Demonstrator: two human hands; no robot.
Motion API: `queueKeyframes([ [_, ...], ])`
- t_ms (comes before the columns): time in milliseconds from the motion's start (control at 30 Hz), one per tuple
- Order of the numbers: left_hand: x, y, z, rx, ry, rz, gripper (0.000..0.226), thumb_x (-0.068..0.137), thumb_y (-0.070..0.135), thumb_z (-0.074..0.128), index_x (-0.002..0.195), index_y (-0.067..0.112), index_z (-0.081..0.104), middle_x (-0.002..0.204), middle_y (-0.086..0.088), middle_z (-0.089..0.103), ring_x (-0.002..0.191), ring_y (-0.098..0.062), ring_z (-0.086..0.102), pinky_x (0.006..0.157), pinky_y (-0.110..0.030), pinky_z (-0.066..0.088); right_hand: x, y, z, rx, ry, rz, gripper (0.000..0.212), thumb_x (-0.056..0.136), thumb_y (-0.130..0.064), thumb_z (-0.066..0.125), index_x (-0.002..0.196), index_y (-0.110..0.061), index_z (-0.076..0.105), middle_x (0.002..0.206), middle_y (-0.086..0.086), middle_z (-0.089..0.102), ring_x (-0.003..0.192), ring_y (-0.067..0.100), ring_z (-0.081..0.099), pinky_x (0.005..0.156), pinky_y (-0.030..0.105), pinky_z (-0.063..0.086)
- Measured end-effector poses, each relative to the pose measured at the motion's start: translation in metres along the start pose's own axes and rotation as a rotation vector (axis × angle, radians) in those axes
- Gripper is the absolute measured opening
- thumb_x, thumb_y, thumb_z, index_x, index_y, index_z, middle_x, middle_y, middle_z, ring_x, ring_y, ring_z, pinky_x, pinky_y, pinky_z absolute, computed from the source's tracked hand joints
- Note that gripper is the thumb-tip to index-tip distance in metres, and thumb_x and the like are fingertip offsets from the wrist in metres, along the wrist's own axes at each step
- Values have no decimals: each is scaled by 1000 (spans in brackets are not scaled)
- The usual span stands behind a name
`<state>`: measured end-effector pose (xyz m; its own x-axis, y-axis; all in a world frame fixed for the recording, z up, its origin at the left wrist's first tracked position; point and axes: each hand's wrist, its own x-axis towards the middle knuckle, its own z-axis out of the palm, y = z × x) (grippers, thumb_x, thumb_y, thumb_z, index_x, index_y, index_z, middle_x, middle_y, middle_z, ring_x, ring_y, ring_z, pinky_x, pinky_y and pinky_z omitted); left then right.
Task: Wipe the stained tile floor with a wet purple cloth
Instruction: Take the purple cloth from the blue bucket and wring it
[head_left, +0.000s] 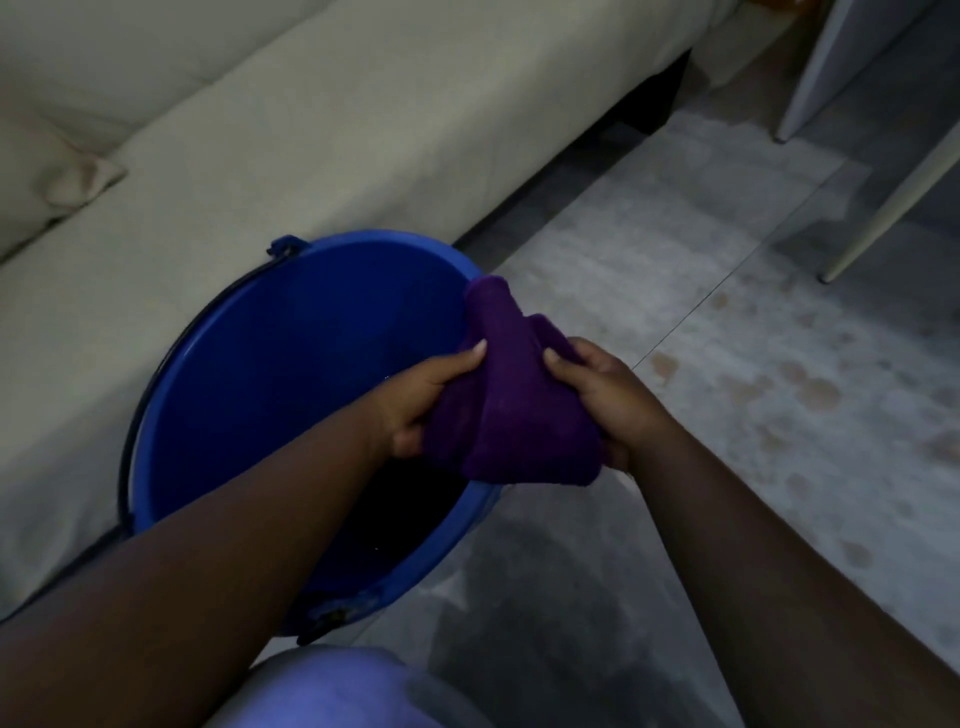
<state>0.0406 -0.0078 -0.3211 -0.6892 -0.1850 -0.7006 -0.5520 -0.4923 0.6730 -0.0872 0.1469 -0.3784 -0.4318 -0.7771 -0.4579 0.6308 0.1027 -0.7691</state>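
A bunched purple cloth (517, 395) is held over the right rim of a blue bucket (291, 332). My left hand (421, 400) grips its left side and my right hand (608, 389) grips its right side, both closed on the fabric. Dark water shows at the bottom of the bucket, partly hidden by my left forearm. To the right, the grey tile floor (649, 249) carries several brownish stains (818, 389).
A beige sofa (260, 130) runs along the left, right behind the bucket, with a cushion (57, 171) on it. Pale chair legs (878, 208) stand on the tiles at upper right. My knee in light fabric (332, 691) is at the bottom.
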Motion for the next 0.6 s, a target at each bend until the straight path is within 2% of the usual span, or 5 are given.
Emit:
queueKeyframes([
  [100, -15, 25, 2, 41, 88, 120, 33, 91, 33, 57, 107, 11, 75, 107, -11, 78, 93, -21, 76, 74, -30, 63, -4, -32, -14, -45, 43, -176, 18, 97, -10, 60, 91, -23, 70, 91, 0, 76, 79, 13, 72, 70, 27, 57],
  [300, -32, 79, 71, 425, 190, 426, 20, 101, 31, 52, 102, 20, 68, 86, -1, 81, 76, -11, 78, 54, -18, 58, -53, -100, -56, -174, 119, -392, 26, 92, 6, 58, 111, -13, 61, 101, 3, 71, 87, 14, 70, 81, 28, 60],
  [433, 2, 76, 150, 557, 43, 391, 15, 103, 27, 48, 97, 28, 62, 78, 12, 78, 75, -5, 76, 55, -21, 58, -99, -109, -122, -268, 143, -359, 51, 89, 13, 55, 133, -12, 52, 128, 10, 65, 114, 23, 66, 100, 35, 55],
  [500, 29, 48, 177, 594, 15, 331, 13, 103, 25, 48, 102, 28, 61, 90, 10, 74, 80, -10, 73, 58, -26, 58, -118, -100, -155, -344, 208, -337, 56, 88, 14, 56, 133, -20, 53, 127, 2, 67, 113, 16, 68, 96, 30, 57],
  [600, 68, -31, 201, 702, -28, 237, 30, 103, 16, 45, 131, 22, 54, 111, -4, 69, 90, -20, 68, 68, -40, 62, -135, -64, -199, -463, 369, -304, 60, 88, 17, 55, 136, -18, 52, 124, -2, 68, 103, 4, 70, 91, 23, 57],
])
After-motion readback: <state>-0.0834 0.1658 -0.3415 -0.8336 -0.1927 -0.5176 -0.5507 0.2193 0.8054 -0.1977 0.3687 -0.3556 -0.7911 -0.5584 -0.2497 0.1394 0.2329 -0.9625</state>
